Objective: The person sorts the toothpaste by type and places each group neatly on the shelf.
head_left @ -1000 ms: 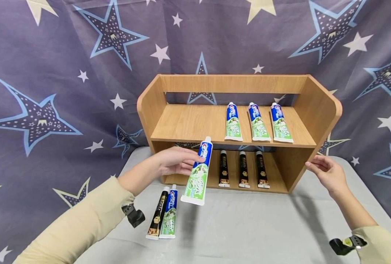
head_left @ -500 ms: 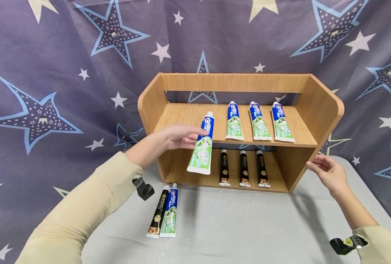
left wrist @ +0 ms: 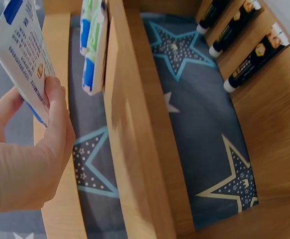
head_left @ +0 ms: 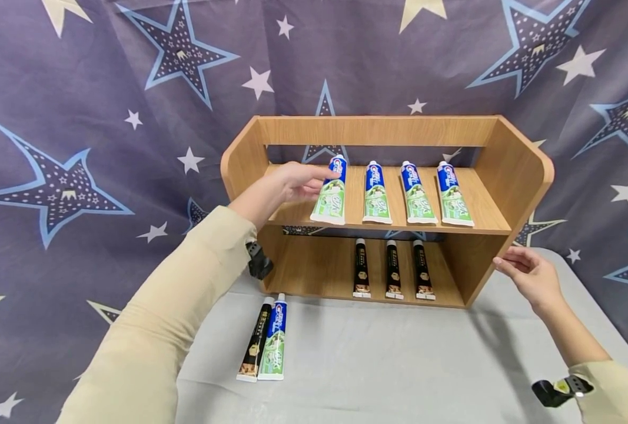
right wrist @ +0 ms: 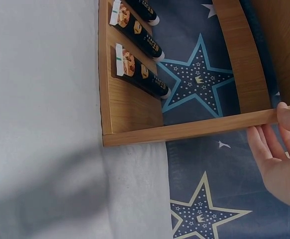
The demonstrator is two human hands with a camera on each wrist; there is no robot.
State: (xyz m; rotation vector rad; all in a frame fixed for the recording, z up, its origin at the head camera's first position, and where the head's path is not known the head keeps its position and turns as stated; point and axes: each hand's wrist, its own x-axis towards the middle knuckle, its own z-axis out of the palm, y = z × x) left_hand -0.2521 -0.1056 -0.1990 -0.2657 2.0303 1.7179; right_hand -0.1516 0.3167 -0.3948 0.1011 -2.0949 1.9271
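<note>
A blue-and-green toothpaste tube [head_left: 329,201] is pinched between the thumb and fingers of my left hand [head_left: 299,181], at the left of the row on the upper shelf [head_left: 292,214]. In the left wrist view the held tube [left wrist: 23,57] shows its printed white back and stands tilted; whether its lower end touches the board cannot be told. My right hand [head_left: 533,281] grips the front edge of the shelf unit's right side panel [head_left: 517,176]. The right wrist view has the thumb on one face of that panel and the fingers [right wrist: 258,142] on the other.
Three matching toothpaste tubes [head_left: 411,193] lie on the upper shelf. Three black tubes [head_left: 392,270] lie on the lower one. On the grey tabletop [head_left: 377,359], a black tube [head_left: 254,341] and a blue-and-green tube [head_left: 273,338] lie side by side, front left. A star-patterned cloth [head_left: 133,76] hangs behind.
My left hand has carried the toothpaste tube up and forward, from in front of the lower shelf to the upper shelf. The right hand stays on the side panel.
</note>
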